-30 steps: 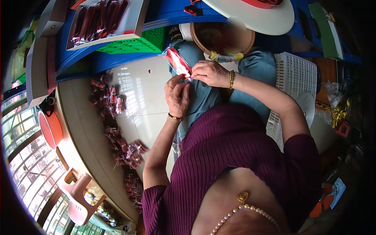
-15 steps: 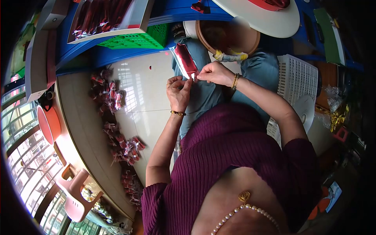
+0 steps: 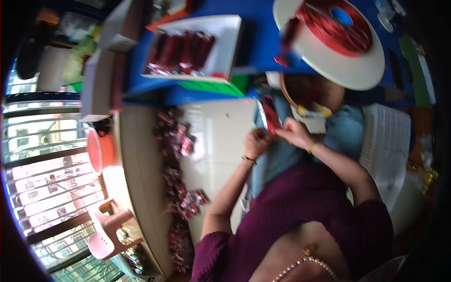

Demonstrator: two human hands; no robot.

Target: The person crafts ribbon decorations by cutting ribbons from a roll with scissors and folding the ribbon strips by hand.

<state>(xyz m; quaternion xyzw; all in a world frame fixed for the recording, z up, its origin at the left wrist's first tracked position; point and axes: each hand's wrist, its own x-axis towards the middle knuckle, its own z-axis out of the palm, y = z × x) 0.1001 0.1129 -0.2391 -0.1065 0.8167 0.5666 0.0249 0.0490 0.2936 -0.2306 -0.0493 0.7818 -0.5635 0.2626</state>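
Note:
Over the lap, a long dark-red item in a clear plastic sleeve (image 3: 269, 113) points away from the body. My left hand (image 3: 257, 144) is closed in a pinch at its near end. From the other side, my right hand (image 3: 294, 133) pinches the same end, fingertips close to the left ones. What exactly lies inside the sleeve I cannot make out, and motion blurs the view.
On the blue table stand a white box (image 3: 230, 47) of similar red packets and a white disc (image 3: 324, 70) carrying a red ribbon roll (image 3: 324, 23). A brown-rimmed bucket (image 3: 343, 94) sits between the knees. Red bundles (image 3: 188, 202) lie on the floor left; a white basket (image 3: 383, 136) stands right.
My view has tilted up and to the left, so more of the table and the ribbon roll shows. Both hands keep their pinch on the sleeve's near end.

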